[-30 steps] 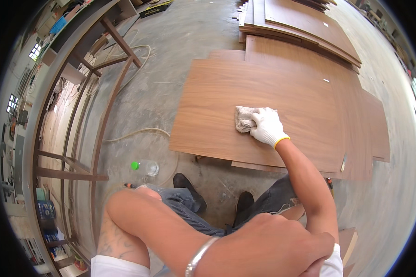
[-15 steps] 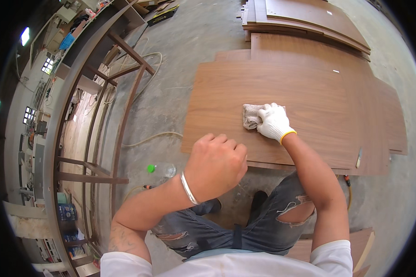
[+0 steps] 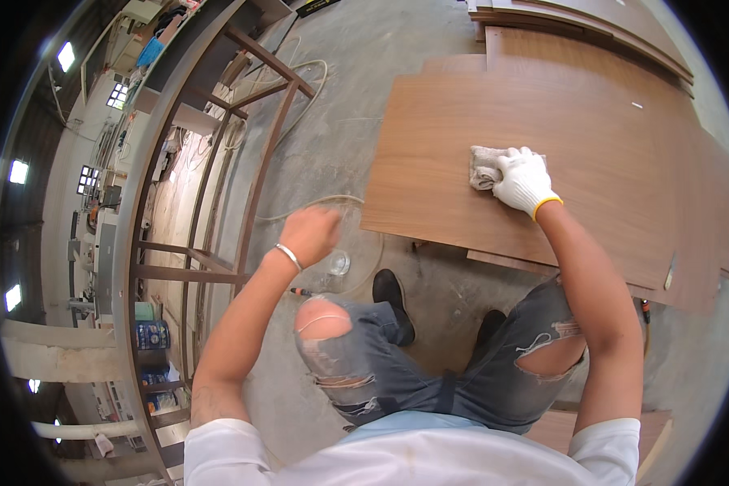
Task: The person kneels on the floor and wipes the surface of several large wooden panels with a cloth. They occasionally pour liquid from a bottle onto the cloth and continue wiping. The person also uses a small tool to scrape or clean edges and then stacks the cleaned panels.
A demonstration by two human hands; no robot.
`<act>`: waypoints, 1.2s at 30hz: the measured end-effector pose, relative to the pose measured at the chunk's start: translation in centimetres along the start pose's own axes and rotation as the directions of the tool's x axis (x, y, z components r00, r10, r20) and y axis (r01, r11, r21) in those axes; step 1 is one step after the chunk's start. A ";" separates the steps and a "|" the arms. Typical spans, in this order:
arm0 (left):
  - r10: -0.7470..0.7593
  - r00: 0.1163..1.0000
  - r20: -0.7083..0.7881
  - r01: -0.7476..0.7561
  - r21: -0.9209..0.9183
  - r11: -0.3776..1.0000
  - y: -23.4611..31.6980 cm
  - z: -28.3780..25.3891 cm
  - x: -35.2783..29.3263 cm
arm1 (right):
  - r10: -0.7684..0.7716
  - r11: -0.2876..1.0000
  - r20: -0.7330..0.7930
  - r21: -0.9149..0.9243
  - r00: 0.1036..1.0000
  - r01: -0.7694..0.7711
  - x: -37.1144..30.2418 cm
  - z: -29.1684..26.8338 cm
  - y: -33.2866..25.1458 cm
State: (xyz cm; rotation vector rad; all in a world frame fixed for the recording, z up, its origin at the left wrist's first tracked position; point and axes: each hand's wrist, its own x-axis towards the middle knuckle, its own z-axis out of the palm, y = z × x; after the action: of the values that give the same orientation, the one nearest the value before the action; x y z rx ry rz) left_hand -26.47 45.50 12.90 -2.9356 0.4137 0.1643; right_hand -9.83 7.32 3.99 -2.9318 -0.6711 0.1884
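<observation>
My right hand [image 3: 524, 180], in a white knit glove with a yellow cuff, presses a folded whitish-grey rag [image 3: 485, 166] onto a wood-grain brown panel [image 3: 437, 121]. Its fingers are closed over the rag. My bare left hand [image 3: 312, 235], with a silver bangle [image 3: 288, 257] at the wrist, is held off the panel's left edge above the floor. Motion smears its fingers, so their grip is unclear. Just beyond this hand in the picture, a clear plastic bottle [image 3: 339, 262] lies on the concrete floor, partly hidden by the hand.
More brown panels [image 3: 575, 24] are stacked at the far right. A slim tool [image 3: 670, 271] lies near the panel's right front corner. On the left stands a long brown frame [image 3: 188, 275]; a pale hose [image 3: 320, 89] curls on the floor beside it. My shoe [image 3: 394, 304] is below the panel.
My left hand has swung left and away from my body, off the panel's near edge. The right hand stays on the rag at about the same spot. The whole view has shifted leftward.
</observation>
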 end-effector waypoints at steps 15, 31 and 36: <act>0.032 0.828 0.560 0.085 -0.182 0.980 5.6 22.0 -15.3 | 0.021 0.999 -0.091 -0.044 0.996 -0.025 0.1 1.1 -1.3; -0.650 0.413 0.638 0.487 -0.757 -0.435 -0.2 30.6 -14.4 | -0.066 -0.207 0.228 0.949 0.971 -0.237 0.3 -2.2 -7.5; -0.883 0.208 0.422 0.475 -0.832 -0.286 -3.8 37.4 -14.2 | -0.011 -0.710 0.106 0.699 0.994 -0.083 -2.3 -4.0 -9.1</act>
State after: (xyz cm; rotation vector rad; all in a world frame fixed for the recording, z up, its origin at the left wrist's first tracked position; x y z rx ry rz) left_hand -42.13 59.79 -21.29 -3.2519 -2.4476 -0.6306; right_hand -15.16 14.05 9.51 -0.6568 0.0356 0.5287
